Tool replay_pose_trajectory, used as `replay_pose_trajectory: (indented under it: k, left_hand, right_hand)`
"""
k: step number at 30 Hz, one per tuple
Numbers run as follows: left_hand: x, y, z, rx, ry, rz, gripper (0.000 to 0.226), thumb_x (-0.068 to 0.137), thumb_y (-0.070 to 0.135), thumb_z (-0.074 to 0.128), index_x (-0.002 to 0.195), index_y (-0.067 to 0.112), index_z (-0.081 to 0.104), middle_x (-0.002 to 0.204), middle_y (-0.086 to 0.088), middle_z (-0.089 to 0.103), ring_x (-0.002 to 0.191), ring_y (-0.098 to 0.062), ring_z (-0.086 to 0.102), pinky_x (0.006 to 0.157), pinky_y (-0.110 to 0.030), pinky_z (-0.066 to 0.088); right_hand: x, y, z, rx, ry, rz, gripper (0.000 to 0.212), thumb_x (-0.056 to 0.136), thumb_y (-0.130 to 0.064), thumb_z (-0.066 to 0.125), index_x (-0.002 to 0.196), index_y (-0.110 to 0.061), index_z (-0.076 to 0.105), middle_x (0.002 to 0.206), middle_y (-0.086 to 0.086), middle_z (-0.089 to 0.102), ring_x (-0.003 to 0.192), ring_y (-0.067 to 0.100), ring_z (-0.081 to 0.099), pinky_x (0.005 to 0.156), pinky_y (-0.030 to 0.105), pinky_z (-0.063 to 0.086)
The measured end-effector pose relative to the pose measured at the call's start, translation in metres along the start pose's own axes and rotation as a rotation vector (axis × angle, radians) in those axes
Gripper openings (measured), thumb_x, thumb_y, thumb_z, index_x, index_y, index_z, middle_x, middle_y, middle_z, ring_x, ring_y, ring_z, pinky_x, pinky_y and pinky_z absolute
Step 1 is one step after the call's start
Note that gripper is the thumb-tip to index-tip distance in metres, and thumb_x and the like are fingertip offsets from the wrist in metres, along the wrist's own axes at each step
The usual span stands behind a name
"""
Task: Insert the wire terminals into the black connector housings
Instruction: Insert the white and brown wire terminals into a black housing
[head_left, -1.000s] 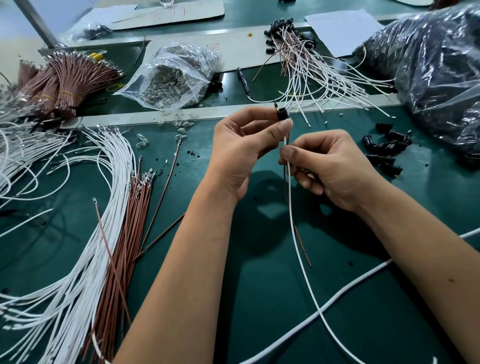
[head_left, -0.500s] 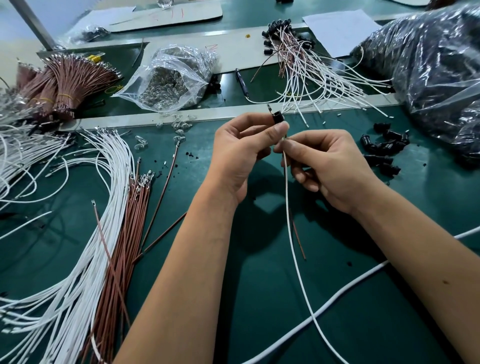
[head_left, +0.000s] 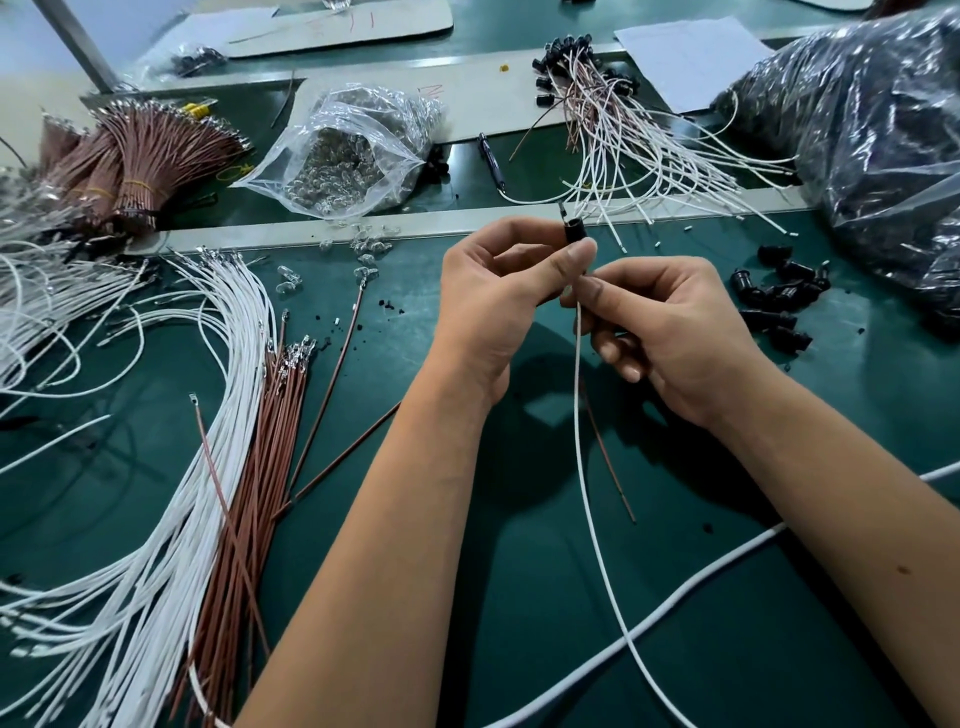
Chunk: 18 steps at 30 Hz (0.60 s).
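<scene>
While the left hand (head_left: 498, 291) pinches a black housing (head_left: 574, 229) upright between thumb and fingertips, the right hand (head_left: 670, 332) pinches a white wire (head_left: 582, 441) just below it; a brown wire (head_left: 608, 462) hangs alongside. Right of this grip: loose housings (head_left: 779, 296) on the worktop (head_left: 571, 597). Left: white and brown wire bundles (head_left: 208, 467). Beyond: finished leads (head_left: 634, 140).

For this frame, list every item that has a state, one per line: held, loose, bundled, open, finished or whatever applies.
Left hand: grip pinches the small black connector housing, upright.
Right hand: pinches the thin white wire just below the housing.
Thin brown wire: hangs beside the white one.
Loose black housings: scattered, empty.
Clear plastic bag: open.
Brown wire bundles: banded.
Finished white-wire assemblies: piled.
</scene>
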<state>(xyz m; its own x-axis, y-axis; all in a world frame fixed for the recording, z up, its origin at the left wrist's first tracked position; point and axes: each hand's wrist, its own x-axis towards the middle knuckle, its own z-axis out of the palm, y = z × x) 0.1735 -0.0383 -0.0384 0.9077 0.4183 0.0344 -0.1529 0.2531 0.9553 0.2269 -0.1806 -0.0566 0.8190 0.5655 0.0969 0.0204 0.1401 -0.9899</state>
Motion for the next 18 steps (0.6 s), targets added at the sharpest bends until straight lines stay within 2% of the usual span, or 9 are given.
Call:
replay_pose_trajectory:
  k: [4, 7, 10, 13, 18]
  left_hand:
    - [-0.0003, 0.0014, 0.0003, -0.063, 0.024, -0.014, 0.016, 0.083, -0.003, 0.076, 0.082, 0.012, 0.07, 0.08, -0.011, 0.07, 0.071, -0.018, 0.057, 0.072, -0.028, 0.049]
    - [-0.0001, 0.0014, -0.0023, -0.055, -0.031, 0.006, 0.017, 0.083, -0.005, 0.074, 0.084, 0.011, 0.069, 0.076, -0.005, 0.071, 0.067, -0.013, 0.061, 0.07, -0.025, 0.051]
    - [-0.0003, 0.0021, -0.0047, -0.041, -0.067, 0.036, 0.018, 0.082, -0.008, 0.074, 0.087, 0.009, 0.069, 0.084, -0.01, 0.073, 0.074, -0.015, 0.065, 0.072, -0.025, 0.053]
    - [-0.0002, 0.0031, -0.0072, -0.006, -0.111, 0.108, 0.02, 0.08, -0.012, 0.073, 0.091, 0.004, 0.068, 0.089, -0.014, 0.071, 0.079, -0.018, 0.065, 0.073, -0.029, 0.054]
    - [-0.0003, 0.0052, -0.0077, 0.037, -0.188, 0.22, 0.023, 0.076, -0.018, 0.075, 0.09, 0.0, 0.068, 0.09, -0.016, 0.07, 0.082, -0.027, 0.064, 0.076, -0.038, 0.056]
  right_hand:
    - [-0.0009, 0.0025, 0.0004, -0.088, -0.004, -0.01, 0.016, 0.097, -0.007, 0.067, 0.085, 0.001, 0.074, 0.062, 0.007, 0.062, 0.042, 0.013, 0.049, 0.034, 0.019, 0.035]
    - [-0.0008, 0.0034, 0.0009, -0.108, 0.0, -0.027, 0.015, 0.097, -0.006, 0.067, 0.086, 0.002, 0.074, 0.061, 0.006, 0.062, 0.043, 0.014, 0.049, 0.035, 0.02, 0.036]
    - [-0.0001, 0.0044, 0.0007, -0.135, 0.018, -0.041, 0.013, 0.096, -0.007, 0.069, 0.087, -0.001, 0.075, 0.062, 0.005, 0.064, 0.044, 0.015, 0.049, 0.036, 0.02, 0.036]
    - [-0.0001, 0.0059, 0.0023, -0.156, 0.029, -0.061, 0.012, 0.096, -0.01, 0.071, 0.088, -0.004, 0.076, 0.066, 0.006, 0.065, 0.044, 0.015, 0.05, 0.036, 0.021, 0.036]
    - [-0.0005, 0.0042, 0.0039, -0.133, 0.059, -0.125, 0.018, 0.097, -0.017, 0.071, 0.08, -0.017, 0.074, 0.067, 0.003, 0.064, 0.042, 0.015, 0.047, 0.037, 0.019, 0.033]
